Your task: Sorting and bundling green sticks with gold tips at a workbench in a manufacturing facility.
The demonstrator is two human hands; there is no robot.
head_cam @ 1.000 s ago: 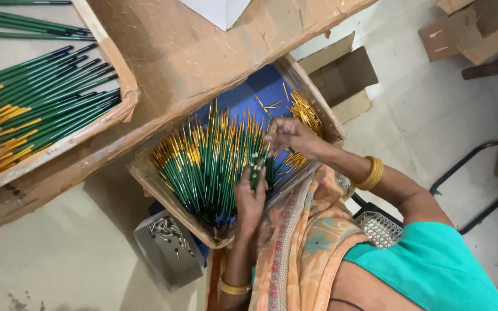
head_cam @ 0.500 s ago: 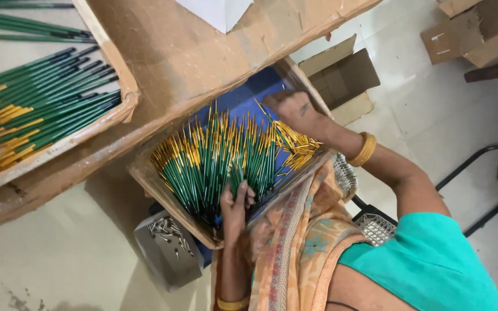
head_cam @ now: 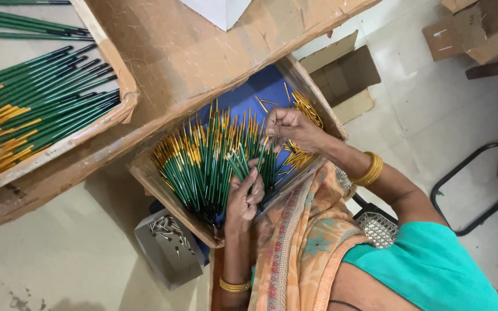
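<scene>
Seen from above, a person sits over a shallow cardboard tray with a blue floor, filled with a fanned heap of green pen barrels with gold tips. The left hand rests on the near end of the heap, its fingers curled around a small bunch of green barrels that stands out above the rest. The right hand hovers over the far right part of the tray, fingertips pressed together and pinching something thin; what it is cannot be made out. Loose gold parts lie in that corner.

On the cardboard-covered table, a second tray holds more green and gold pens lying side by side. Below, on the floor, a grey box holds small metal pieces. An empty open carton sits beyond the blue tray.
</scene>
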